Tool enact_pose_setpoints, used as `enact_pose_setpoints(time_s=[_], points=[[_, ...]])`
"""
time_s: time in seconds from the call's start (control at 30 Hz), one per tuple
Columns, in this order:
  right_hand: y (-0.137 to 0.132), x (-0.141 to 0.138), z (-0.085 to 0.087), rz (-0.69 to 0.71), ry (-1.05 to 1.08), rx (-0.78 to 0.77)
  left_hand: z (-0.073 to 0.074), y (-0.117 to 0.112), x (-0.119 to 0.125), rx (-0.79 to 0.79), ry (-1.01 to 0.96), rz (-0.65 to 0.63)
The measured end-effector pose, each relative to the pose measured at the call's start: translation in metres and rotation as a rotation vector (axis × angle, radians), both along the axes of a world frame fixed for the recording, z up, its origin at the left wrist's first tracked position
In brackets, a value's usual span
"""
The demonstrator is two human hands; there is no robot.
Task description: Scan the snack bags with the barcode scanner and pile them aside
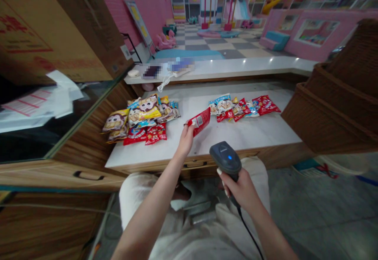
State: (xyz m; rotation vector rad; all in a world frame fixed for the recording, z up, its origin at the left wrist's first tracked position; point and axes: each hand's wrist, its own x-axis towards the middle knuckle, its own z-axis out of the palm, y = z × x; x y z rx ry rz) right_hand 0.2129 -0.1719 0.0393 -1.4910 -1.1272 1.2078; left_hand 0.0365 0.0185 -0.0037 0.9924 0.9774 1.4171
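Note:
Over the white desk, my left hand (pixel 186 137) is closed on a red snack bag (pixel 203 121), whose pale label patch faces up toward me. My right hand (pixel 238 187) wraps round the handle of a dark barcode scanner (pixel 225 156) with a lit blue light, its head tilted toward the bag but apart from it. A black cord runs down from the handle. To the left lies a heap of yellow, blue and red snack bags (pixel 149 108). A smaller spread of red and blue snack bags (pixel 226 106) lies to the right.
A big cardboard box (pixel 67 27) and loose papers (pixel 38 100) sit on a dark-topped counter at left. Stacked woven baskets (pixel 333 106) stand at right. Behind, a raised white ledge (pixel 224 67) bears a white cable (pixel 165 82) and blurred items. Drawers with handles front the desk.

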Motion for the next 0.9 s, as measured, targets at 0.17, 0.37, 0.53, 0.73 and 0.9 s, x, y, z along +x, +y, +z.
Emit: enact_pose_setpoints(time_s=[0.17, 0.37, 0.53, 0.73, 0.9], points=[[-0.001, 0.016, 0.005, -0.052, -0.01, 0.006, 0.042, 0.048, 0.07, 0.411, 0.448, -0.06], [-0.004, 0.035, -0.002, -0.126, -0.025, -0.011, 0.065, 0.102, 0.159, 0.625, 1.056, -0.144], [-0.008, 0.044, -0.017, -0.164, -0.036, 0.004, 0.058, 0.103, 0.183, 0.654, 1.342, -0.228], [-0.008, 0.035, -0.023, -0.121, -0.064, 0.028, 0.056, 0.077, 0.134, 0.678, 1.157, -0.164], [-0.007, 0.016, -0.016, -0.038, -0.031, 0.034, 0.049, 0.049, 0.033, 0.655, 0.992, -0.023]])
